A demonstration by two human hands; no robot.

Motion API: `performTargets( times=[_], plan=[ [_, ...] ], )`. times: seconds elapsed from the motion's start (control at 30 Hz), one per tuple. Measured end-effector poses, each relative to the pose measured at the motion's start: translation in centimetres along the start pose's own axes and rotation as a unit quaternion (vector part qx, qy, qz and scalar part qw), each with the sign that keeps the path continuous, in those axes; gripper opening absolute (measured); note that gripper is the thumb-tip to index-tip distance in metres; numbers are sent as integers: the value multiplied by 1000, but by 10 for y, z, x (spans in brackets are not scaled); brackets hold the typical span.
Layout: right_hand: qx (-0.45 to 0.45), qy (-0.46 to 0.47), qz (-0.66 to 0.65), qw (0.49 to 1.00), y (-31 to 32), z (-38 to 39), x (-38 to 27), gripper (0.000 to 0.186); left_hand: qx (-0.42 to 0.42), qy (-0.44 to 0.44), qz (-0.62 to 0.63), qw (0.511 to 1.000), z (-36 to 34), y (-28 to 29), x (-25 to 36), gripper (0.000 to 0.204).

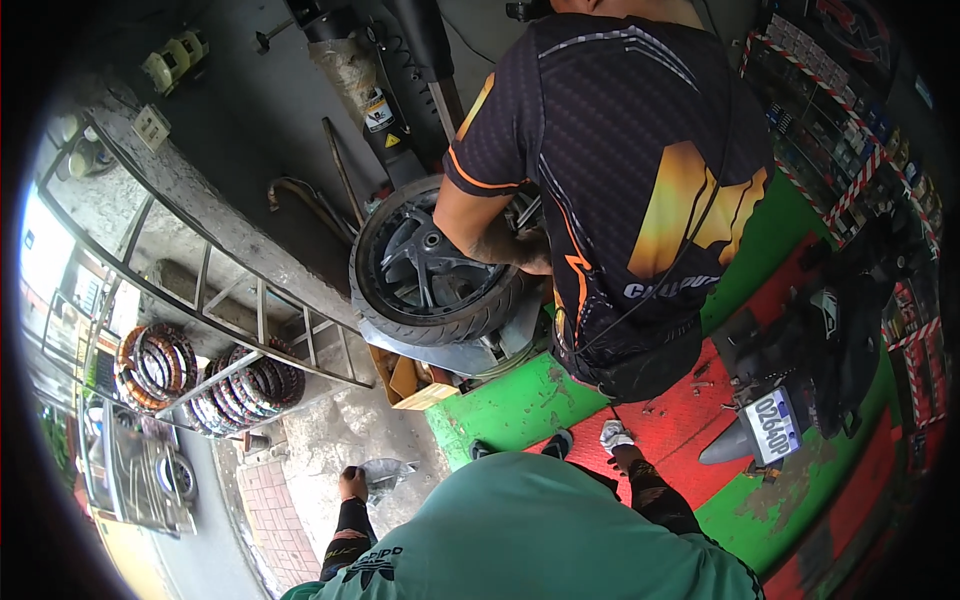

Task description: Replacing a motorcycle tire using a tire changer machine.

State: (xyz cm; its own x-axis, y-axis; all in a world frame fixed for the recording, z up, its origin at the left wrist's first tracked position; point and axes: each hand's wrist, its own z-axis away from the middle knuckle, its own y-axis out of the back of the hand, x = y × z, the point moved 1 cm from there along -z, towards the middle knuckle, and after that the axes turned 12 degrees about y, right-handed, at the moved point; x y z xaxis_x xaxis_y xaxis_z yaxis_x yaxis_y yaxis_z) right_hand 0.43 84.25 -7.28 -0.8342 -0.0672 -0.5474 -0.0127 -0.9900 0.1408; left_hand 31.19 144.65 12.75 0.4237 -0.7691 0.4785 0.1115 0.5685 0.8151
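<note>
My left hand (353,484) hangs low at the left with its fingers curled closed. A crumpled greyish patch (388,469) shows beside it, and I cannot tell whether the hand touches it. On the other side, my right hand (627,457) is closed at a crumpled white cloth (614,435), above the red floor. In front of me a person in a black and orange shirt (650,150) bends over a motorcycle wheel (440,258) with a black tyre. The wheel lies flat on a tyre-changing machine (398,150), and the person's forearm reaches across it.
A yellow-brown box (408,382) sits under the machine. To the left, a metal ladder (205,278) leans across, with rolled tyres (250,390) behind it. A motorcycle's rear end (735,440) juts in at right, near shelves of goods (830,120). A street with a vehicle (135,465) lies beyond.
</note>
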Motion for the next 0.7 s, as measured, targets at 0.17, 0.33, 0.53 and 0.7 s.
performTargets(
  times=[0.17,0.33,0.53,0.7],
  plan=[
    [-45,39,46,997,-4,-22,24,28,5,4,-22,1000,5,1,0,28],
    [-62,50,97,992,-4,-27,29,24,12,-6,-5,1000,4,1,0,27],
    [-59,65,108,990,-5,-18,21,24,6,10,10,1000,3,-2,-9,28],
    [2,-16,7,1000,7,15,-16,31,12,26,-1,1000,6,-4,-12,30]
  ],
)
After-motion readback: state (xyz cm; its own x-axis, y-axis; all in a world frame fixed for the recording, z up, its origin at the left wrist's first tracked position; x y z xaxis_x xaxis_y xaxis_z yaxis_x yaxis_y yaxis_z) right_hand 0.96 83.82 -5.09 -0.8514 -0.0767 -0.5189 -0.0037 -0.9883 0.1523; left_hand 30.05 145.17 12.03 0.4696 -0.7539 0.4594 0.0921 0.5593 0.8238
